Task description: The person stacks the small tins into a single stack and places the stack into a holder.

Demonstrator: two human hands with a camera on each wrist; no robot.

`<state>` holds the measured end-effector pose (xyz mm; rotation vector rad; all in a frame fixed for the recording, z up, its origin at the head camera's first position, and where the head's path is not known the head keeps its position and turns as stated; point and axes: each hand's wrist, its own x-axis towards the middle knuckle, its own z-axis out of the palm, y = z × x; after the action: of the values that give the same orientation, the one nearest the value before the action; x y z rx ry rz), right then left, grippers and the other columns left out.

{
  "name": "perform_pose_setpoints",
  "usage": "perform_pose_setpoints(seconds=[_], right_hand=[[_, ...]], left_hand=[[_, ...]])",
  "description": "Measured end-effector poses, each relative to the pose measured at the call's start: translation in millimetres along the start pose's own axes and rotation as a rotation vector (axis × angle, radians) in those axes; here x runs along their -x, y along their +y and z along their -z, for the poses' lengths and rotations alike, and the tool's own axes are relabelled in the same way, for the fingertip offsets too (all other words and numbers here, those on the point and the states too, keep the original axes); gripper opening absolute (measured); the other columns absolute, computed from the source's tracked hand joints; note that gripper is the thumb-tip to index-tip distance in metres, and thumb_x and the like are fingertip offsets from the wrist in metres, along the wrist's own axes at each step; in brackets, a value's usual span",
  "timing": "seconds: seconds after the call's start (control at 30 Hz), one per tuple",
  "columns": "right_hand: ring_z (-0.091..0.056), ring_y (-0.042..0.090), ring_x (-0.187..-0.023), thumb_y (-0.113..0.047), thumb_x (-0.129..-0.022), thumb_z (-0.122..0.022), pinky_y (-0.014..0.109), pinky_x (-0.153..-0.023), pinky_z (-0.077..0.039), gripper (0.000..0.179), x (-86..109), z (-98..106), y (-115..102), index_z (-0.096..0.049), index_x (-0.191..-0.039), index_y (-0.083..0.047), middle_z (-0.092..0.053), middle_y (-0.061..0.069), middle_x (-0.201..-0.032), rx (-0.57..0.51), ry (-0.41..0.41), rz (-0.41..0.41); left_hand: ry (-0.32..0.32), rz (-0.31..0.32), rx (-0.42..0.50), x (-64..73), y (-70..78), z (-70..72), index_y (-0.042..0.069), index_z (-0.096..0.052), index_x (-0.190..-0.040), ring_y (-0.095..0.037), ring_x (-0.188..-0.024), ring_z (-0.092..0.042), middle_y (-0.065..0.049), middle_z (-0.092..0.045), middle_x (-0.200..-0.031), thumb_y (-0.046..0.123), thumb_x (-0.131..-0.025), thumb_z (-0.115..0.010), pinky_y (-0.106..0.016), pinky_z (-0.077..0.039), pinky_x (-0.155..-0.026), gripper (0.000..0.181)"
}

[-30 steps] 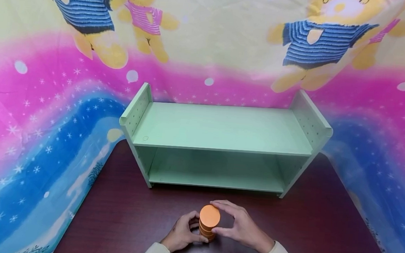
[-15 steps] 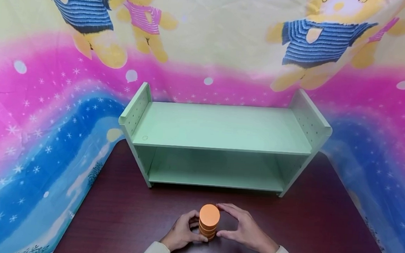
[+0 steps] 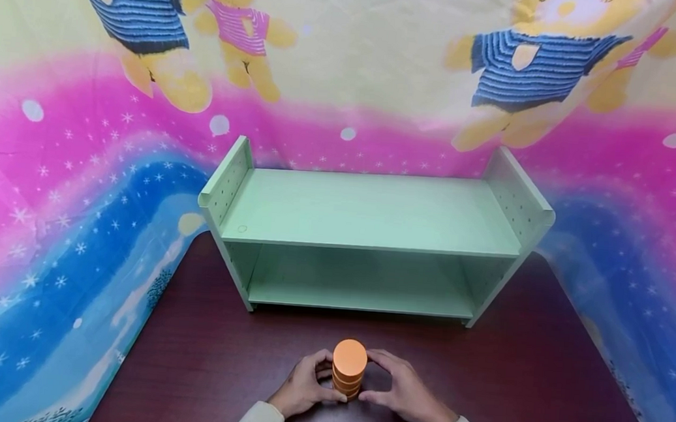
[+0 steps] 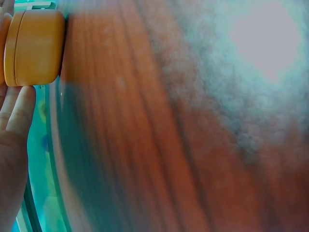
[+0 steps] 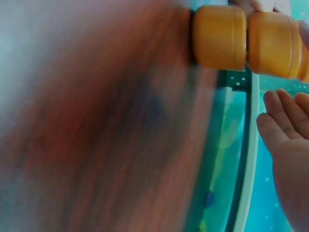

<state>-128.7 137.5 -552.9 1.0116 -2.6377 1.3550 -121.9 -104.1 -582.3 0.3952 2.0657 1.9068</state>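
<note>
A stack of small round orange lidded containers (image 3: 349, 362) stands upright on the dark red-brown table (image 3: 282, 338). In the head view my left hand (image 3: 305, 385) holds the stack's left side, thumb in front and fingers behind. The left wrist view shows fingertips (image 4: 21, 108) at the bottom container (image 4: 38, 48). My right hand (image 3: 405, 386) is at the stack's right side, its thumb and fingers spread in a curve. In the right wrist view, a gap separates the fingers (image 5: 285, 113) from the stacked containers (image 5: 219, 37); whether the thumb touches cannot be told.
A pale green two-tier shelf (image 3: 365, 245) stands on the table behind the hands, its side panels rising above the upper board. Behind it and along both sides hangs a colourful cloth (image 3: 351, 107) printed with bears and snowflakes.
My right hand drew away from the top container to the right, then came back in lower beside the stack. My left hand and the stack have stayed in place.
</note>
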Motion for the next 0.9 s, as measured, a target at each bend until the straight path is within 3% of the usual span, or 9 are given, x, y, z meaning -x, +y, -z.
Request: perform_pose_setpoints(seconds=[0.4, 0.6, 0.9], right_hand=[[-0.063, 0.021, -0.113, -0.031, -0.08, -0.087, 0.039, -0.096, -0.054, 0.058, 3.7, -15, 13, -0.063, -0.126, -0.002, -0.067, 0.005, -0.122, 0.018, -0.022, -0.059], [-0.063, 0.02, -0.112, -0.032, -0.08, -0.086, 0.039, -0.095, -0.054, 0.059, 4.4, -20, 19, -0.063, -0.125, -0.003, -0.067, 0.003, -0.121, 0.047, -0.024, -0.045], [-0.061, 0.018, -0.116, -0.039, -0.084, -0.081, 0.038, -0.099, -0.052, 0.059, 1.9, -26, 22, -0.061, -0.132, -0.011, -0.066, -0.001, -0.124, -0.034, -0.072, -0.075]], left_hand=[[0.01, -0.005, -0.03, -0.7, -0.5, -0.1, 0.004, -0.062, -0.111, -0.025, -0.113, -0.065, -0.009, -0.065, -0.118, -0.001, -0.069, -0.09, -0.027, -0.055, -0.092, 0.05], [0.016, -0.01, -0.057, -0.2, -0.8, -0.2, 0.005, -0.063, -0.11, -0.025, -0.111, -0.066, -0.008, -0.066, -0.117, 0.002, -0.069, -0.09, -0.026, -0.055, -0.091, 0.049], [0.023, 0.009, -0.085, 2.4, 0.6, 0.5, 0.007, -0.064, -0.109, -0.026, -0.111, -0.066, -0.007, -0.066, -0.116, 0.003, -0.07, -0.09, -0.029, -0.056, -0.091, 0.047]])
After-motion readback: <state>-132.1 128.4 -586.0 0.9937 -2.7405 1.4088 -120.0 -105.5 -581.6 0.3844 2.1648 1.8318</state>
